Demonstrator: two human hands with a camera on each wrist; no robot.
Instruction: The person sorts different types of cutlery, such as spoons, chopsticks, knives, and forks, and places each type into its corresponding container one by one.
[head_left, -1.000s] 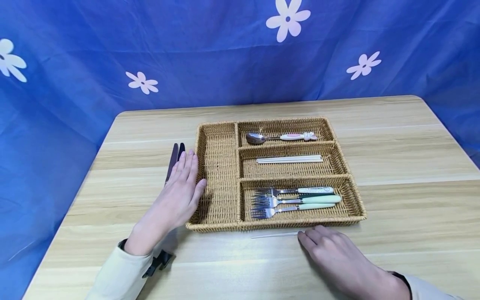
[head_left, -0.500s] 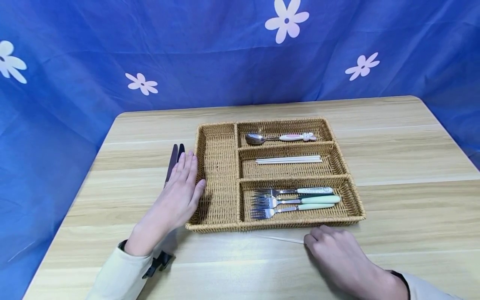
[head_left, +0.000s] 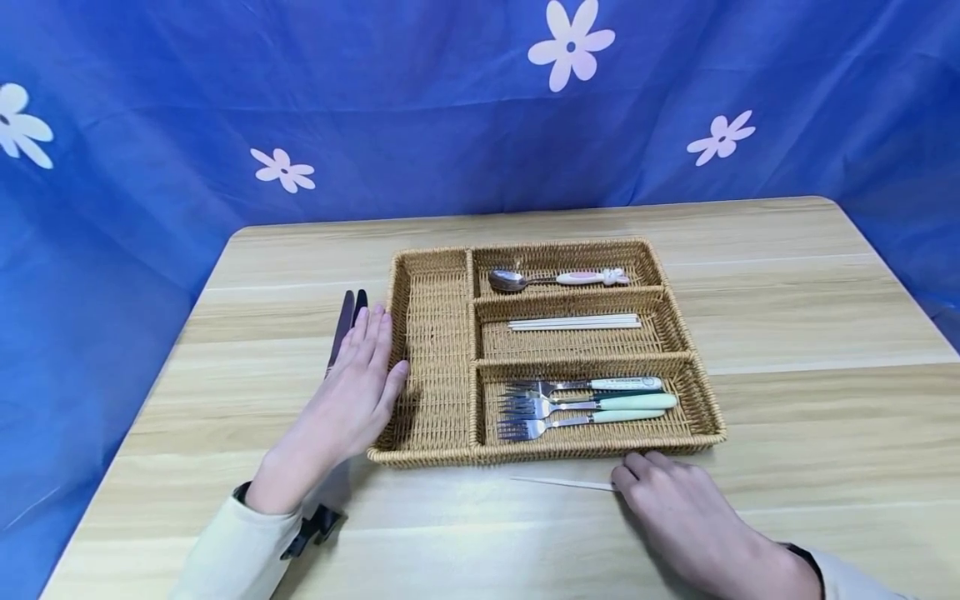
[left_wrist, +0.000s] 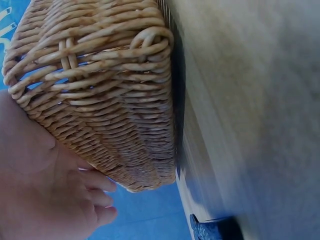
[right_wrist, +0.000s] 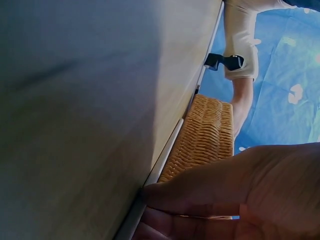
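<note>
A woven basket (head_left: pixel 437 459) with several compartments sits on the table. Along its left rim rests my left hand (head_left: pixel 348 398), fingers straight and the thumb spread over the wall. In the left wrist view this hand (left_wrist: pixel 47 175) lies against the wicker side (left_wrist: pixel 125 110). In front of the basket, my right hand (head_left: pixel 686 517) pinches one end of a thin white chopstick (head_left: pixel 561 482) lying low over the table. The right wrist view shows the thumb and fingers closed on the chopstick (right_wrist: pixel 167 152); part of it is hidden behind the hand.
Two dark-bladed table knives (head_left: pixel 342 327) lie left of the basket, partly hidden by the left hand. In the basket are a spoon (head_left: pixel 581 277), white chopsticks (head_left: pixel 575 322) and several forks (head_left: pixel 630 401). A blue flowered cloth (head_left: pixel 420 108) hangs behind the table.
My right hand has shifted slightly right with the chopstick, whose free end has moved a little away from the basket's front wall. The left hand stays on the rim.
</note>
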